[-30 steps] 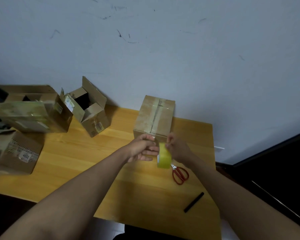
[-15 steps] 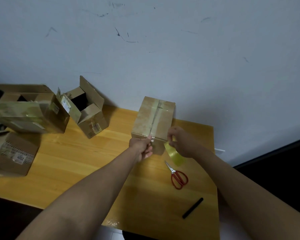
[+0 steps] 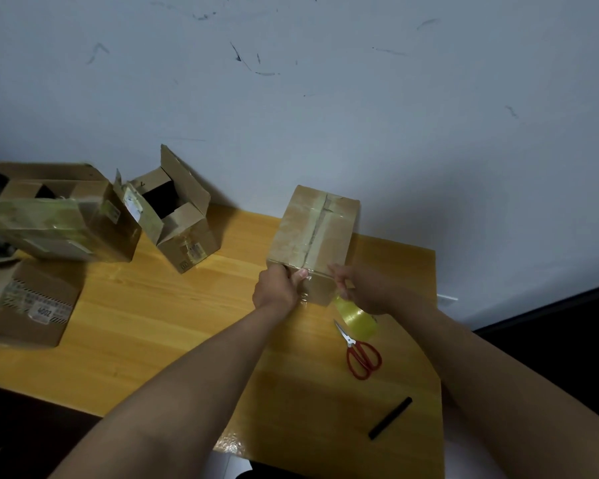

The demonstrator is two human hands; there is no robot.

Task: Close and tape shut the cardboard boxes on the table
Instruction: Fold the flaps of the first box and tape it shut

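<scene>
While the strip runs unseen from the roll to the box edge, risks are noted near to far. A black stick (image 3: 390, 417) lies nearest on the table (image 3: 153, 323), then red scissors (image 3: 360, 354) just beside the roll; both sit apart from the hands and look harmless unless an elbow sweeps them off the near edge.

The right hand (image 3: 367, 290) grips the tape roll (image 3: 355, 314), fingers curled over it, low against the box's near face; the left hand (image 3: 279, 288) curls on the near top edge of the box (image 3: 315, 229), thumb pressing at the seam, apparently pinning the tape end. The box stands closed at mid-table near the wall, old tape along its seam.

Likely failures: tape twisting or folding on itself if the roll tilts; the end lifting if the thumb eases; the strip running off the seam; the light box sliding toward the wall under the pull.

Farther left, the open box (image 3: 173, 219) and the stacked boxes (image 3: 49, 229) are not yet sealed; flaps upright.

Versus 0.5 s ago: roll and right hand sit much as then, slightly lower; left hand keeps its place on the edge; versus 1.0 s ago, both hands are closer to the box.
</scene>
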